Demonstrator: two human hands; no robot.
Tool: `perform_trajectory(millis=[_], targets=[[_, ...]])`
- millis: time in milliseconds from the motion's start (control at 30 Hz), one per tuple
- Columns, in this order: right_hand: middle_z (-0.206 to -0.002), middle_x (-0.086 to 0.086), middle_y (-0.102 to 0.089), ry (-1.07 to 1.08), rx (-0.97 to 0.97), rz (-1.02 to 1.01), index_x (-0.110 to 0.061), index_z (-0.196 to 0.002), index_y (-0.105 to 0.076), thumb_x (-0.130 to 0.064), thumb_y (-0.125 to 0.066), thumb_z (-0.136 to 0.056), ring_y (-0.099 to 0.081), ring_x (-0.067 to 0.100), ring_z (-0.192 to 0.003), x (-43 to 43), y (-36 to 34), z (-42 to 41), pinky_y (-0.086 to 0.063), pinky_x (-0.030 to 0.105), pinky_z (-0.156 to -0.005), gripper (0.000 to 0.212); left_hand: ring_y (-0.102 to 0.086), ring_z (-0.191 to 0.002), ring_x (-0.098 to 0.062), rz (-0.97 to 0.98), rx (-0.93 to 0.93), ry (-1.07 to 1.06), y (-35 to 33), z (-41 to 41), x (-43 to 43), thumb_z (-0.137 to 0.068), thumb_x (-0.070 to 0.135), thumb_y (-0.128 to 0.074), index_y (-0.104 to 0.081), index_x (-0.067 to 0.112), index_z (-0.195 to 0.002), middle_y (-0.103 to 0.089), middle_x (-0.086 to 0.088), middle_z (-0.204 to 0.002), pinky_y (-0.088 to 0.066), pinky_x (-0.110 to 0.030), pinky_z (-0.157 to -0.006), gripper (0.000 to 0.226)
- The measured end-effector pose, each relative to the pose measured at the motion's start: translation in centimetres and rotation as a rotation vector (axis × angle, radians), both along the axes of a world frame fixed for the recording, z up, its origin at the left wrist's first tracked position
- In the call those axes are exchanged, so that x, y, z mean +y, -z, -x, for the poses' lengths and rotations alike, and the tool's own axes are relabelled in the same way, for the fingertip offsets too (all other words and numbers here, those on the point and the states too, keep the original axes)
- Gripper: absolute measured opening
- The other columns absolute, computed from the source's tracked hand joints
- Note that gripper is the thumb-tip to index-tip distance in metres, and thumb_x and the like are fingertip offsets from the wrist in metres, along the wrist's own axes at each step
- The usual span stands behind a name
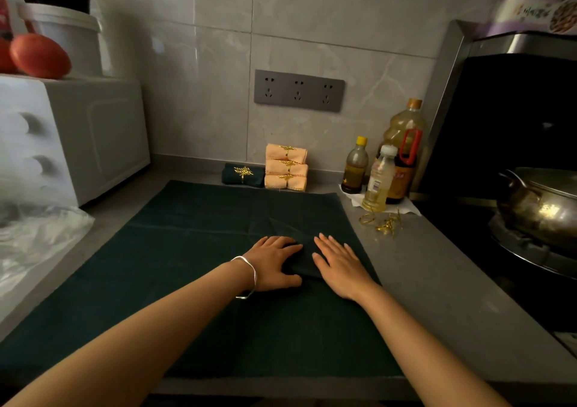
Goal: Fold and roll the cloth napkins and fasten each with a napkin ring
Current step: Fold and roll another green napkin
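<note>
two bare hands lie on a large dark green cloth (pixel 199 250) that is spread flat over the grey counter (pixel 437 297). between the hands there is a small folded part of dark green cloth (pixel 304 264); i cannot tell if it is a separate napkin or a corner of the large cloth turned over. the left hand (pixel 273 264), with a silver bangle (pixel 249 277) on its wrist, rests palm down with relaxed, slightly spread fingers, and the left edge of the fold sits between its thumb and forefinger; a real pinch is not visible. the right hand (pixel 340 267) lies flat just beside the fold on its right side, fingers straight and close together, pressing on the cloth. at the back, against the tiled wall, three peach rolled napkins (pixel 286 169) are stacked, each with a gold leaf ring, and one dark green rolled napkin (pixel 243 174) with the same kind of ring lies touching them on the left. some loose gold napkin rings (pixel 382 222) lie on the counter right of the cloth, near three oil bottles (pixel 379 178). a grey socket panel (pixel 299 90) is on the wall, a white oven (pixel 71 138) stands at left with a tomato (pixel 39 55) on top, and a metal pot (pixel 543 207) sits on the stove at right.
</note>
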State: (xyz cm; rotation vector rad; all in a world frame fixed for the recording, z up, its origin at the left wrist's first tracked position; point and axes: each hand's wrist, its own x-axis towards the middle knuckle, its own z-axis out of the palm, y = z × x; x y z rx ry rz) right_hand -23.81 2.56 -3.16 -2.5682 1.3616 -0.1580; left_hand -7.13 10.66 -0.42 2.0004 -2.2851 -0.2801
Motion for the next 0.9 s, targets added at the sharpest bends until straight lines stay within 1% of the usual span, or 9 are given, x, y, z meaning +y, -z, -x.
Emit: perform_trajectory(millis=[200,333,500,600,667,700,733,800,900], targets=[[-0.158,-0.008,-0.012,0.017,-0.127,0.006,-0.024,-0.149,-0.022,-0.047,-0.021,-0.101,-0.003,0.007,-0.145,0.7,-0.7,0.2,0.003,0.034,-0.118,0.053,-0.015,-0.144,-0.023,0.014,-0.224,0.017,-0.8,1.0,0.2,-0.098,0.037,-0.04,-0.013,0.023,-0.151,-0.015,-0.002,-0.157,-0.014,-0.036,-0.116,0.061],[-0.158,-0.009,-0.012,0.004,-0.093,-0.039,-0.024,-0.149,-0.021,-0.044,-0.021,-0.101,-0.003,0.007,-0.145,2.1,-1.8,0.6,0.004,0.036,-0.118,0.052,-0.018,-0.143,-0.025,-0.025,-0.326,0.031,-1.5,1.8,1.0,-0.1,0.032,-0.036,-0.01,0.019,-0.15,-0.016,-0.005,-0.157,-0.02,-0.039,-0.117,0.058],[-0.158,-0.01,-0.005,-0.064,0.011,-0.103,-0.026,-0.15,-0.015,-0.04,-0.026,-0.102,0.001,0.006,-0.145,5.7,-2.9,2.4,0.004,0.035,-0.119,0.051,-0.022,-0.142,-0.026,-0.023,-0.383,0.081,-1.7,3.4,5.4,-0.1,0.037,-0.033,-0.011,0.016,-0.15,-0.016,-0.008,-0.157,-0.02,-0.04,-0.116,0.059],[-0.158,-0.01,0.004,-0.101,0.115,-0.062,-0.027,-0.151,-0.006,-0.04,-0.025,-0.102,0.008,0.006,-0.144,7.9,-2.3,3.2,0.008,0.035,-0.118,0.054,-0.027,-0.139,-0.026,-0.028,-0.286,0.045,-1.1,4.0,7.7,-0.097,0.053,-0.03,-0.023,0.016,-0.148,-0.024,-0.007,-0.154,-0.021,-0.04,-0.115,0.063],[-0.158,-0.009,0.004,-0.096,0.121,-0.045,-0.027,-0.151,-0.004,-0.039,-0.024,-0.102,0.008,0.007,-0.144,8.4,-2.0,3.3,0.009,0.036,-0.118,0.054,-0.045,-0.125,-0.023,0.041,-0.074,-0.05,-1.4,3.9,7.4,-0.097,0.051,-0.029,-0.041,0.015,-0.135,-0.044,-0.008,-0.139,-0.034,-0.037,-0.106,0.053],[-0.159,-0.009,0.001,-0.085,0.112,-0.037,-0.026,-0.151,-0.006,-0.038,-0.025,-0.102,0.006,0.008,-0.145,8.4,-2.0,3.2,0.008,0.036,-0.118,0.054,-0.049,-0.119,-0.023,0.089,0.023,-0.107,-1.5,3.9,6.8,-0.099,0.046,-0.029,-0.044,0.015,-0.13,-0.049,-0.007,-0.133,-0.038,-0.037,-0.101,0.047],[-0.159,-0.007,-0.004,-0.069,0.098,-0.023,-0.026,-0.151,-0.01,-0.037,-0.027,-0.101,0.002,0.009,-0.145,8.2,-2.1,2.9,0.007,0.037,-0.119,0.054,-0.048,-0.119,-0.023,0.129,0.065,-0.155,-1.4,3.8,6.1,-0.1,0.042,-0.03,-0.042,0.015,-0.131,-0.049,-0.007,-0.133,-0.039,-0.037,-0.1,0.043],[-0.156,-0.005,-0.015,-0.037,0.079,0.024,-0.026,-0.15,-0.015,-0.037,-0.028,-0.101,-0.006,0.012,-0.145,7.8,-2.0,2.2,0.006,0.039,-0.119,0.052,-0.038,-0.129,-0.025,0.145,-0.006,-0.204,-0.6,4.1,5.2,-0.1,0.038,-0.03,-0.028,0.018,-0.143,-0.038,-0.008,-0.141,-0.035,-0.039,-0.105,0.047],[-0.157,-0.003,-0.011,-0.027,0.08,0.066,-0.025,-0.151,-0.009,-0.04,-0.022,-0.101,-0.002,0.013,-0.145,7.7,-1.1,1.7,0.008,0.039,-0.119,0.053,-0.015,-0.141,-0.025,0.108,-0.159,-0.17,1.1,4.4,4.8,-0.101,0.039,-0.024,-0.01,0.02,-0.151,-0.013,-0.008,-0.154,-0.014,-0.04,-0.116,0.055]])
